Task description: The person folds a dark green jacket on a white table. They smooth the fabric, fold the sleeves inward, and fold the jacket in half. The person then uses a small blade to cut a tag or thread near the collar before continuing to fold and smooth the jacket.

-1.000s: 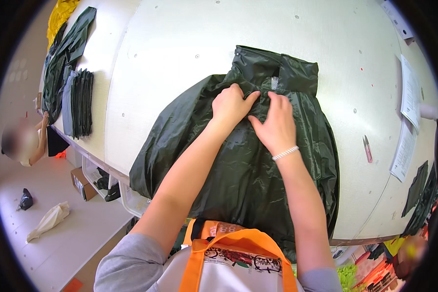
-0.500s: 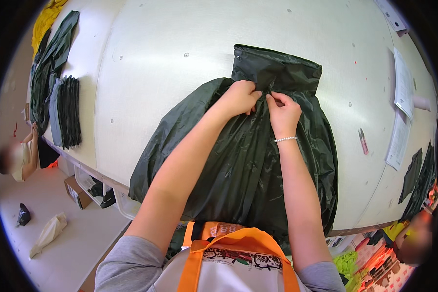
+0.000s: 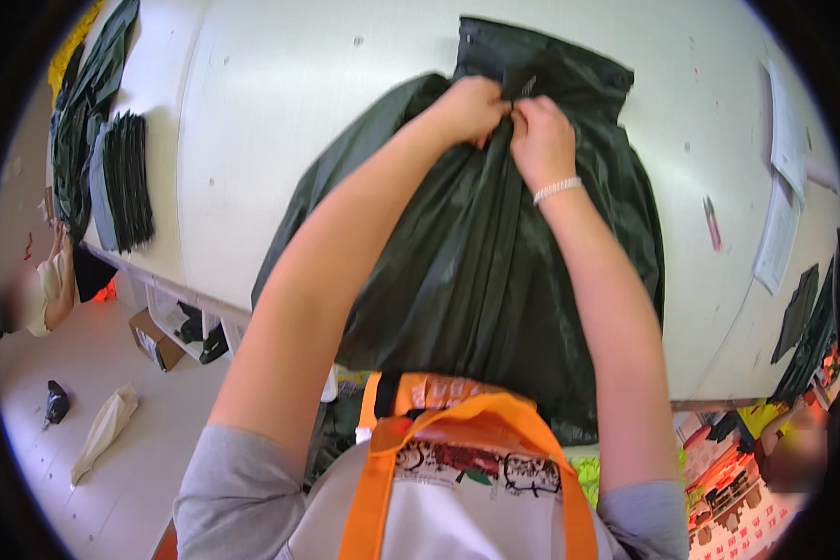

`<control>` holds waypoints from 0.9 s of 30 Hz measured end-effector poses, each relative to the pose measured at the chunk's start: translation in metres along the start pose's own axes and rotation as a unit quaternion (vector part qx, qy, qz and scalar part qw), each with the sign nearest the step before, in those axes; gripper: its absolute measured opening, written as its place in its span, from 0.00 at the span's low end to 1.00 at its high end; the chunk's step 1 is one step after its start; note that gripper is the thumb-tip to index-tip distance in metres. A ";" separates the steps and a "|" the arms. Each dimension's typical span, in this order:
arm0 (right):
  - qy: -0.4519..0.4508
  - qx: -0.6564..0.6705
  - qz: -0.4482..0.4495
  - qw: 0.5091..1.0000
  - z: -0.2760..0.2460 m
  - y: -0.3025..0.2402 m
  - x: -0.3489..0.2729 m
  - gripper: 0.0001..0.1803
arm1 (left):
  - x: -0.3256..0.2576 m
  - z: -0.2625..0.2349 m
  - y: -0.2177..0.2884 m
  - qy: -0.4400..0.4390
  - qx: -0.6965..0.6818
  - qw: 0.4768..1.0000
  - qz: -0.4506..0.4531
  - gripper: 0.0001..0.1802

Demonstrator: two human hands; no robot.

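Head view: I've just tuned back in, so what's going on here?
A person has both bare hands on a shiny dark green garment spread on a pale table. The left hand and right hand pinch the fabric close together, just below its wide upper band; what exactly they grip is hidden by the fingers. Small snips lie to the right, out of hand. A stack of dark pieces sits on the left.
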State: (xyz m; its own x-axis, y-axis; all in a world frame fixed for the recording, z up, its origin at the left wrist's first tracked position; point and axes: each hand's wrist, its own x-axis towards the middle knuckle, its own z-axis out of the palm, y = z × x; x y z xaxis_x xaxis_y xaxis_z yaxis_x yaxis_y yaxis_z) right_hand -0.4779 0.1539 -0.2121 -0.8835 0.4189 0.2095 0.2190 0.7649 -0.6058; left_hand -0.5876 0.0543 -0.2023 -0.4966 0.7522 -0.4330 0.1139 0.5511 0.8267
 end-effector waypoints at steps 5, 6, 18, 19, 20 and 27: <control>-0.025 -0.007 0.005 1.000 -0.004 -0.009 -0.042 0.28 | -0.018 0.040 -0.008 0.277 0.190 0.939 0.075 0.16; -0.034 0.016 0.048 0.998 -0.012 -0.020 -0.063 0.28 | -0.047 0.045 0.015 0.249 0.129 0.960 0.005 0.18; 0.004 0.223 0.271 0.936 -0.024 -0.056 -0.197 0.10 | -0.166 0.103 -0.023 0.131 0.281 0.951 0.000 0.09; 0.007 0.212 0.275 0.938 -0.023 -0.057 -0.196 0.09 | -0.165 0.102 -0.027 0.128 0.256 0.958 0.018 0.09; 0.021 0.219 0.279 0.935 -0.023 -0.061 -0.196 0.08 | -0.166 0.101 -0.030 0.126 0.232 0.964 0.035 0.09; 0.055 0.249 0.311 0.915 -0.019 -0.063 -0.198 0.08 | -0.176 0.085 -0.036 -0.028 -0.213 0.976 -0.032 0.12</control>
State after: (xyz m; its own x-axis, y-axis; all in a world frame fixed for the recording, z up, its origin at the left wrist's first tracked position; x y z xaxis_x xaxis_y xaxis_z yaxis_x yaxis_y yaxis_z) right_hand -0.3093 0.0320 -0.2011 -0.5990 0.7651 -0.2365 0.4255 0.0539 -0.9033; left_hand -0.4312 -0.0672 -0.1860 -0.4421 0.7466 -0.4972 -0.2892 0.4060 0.8669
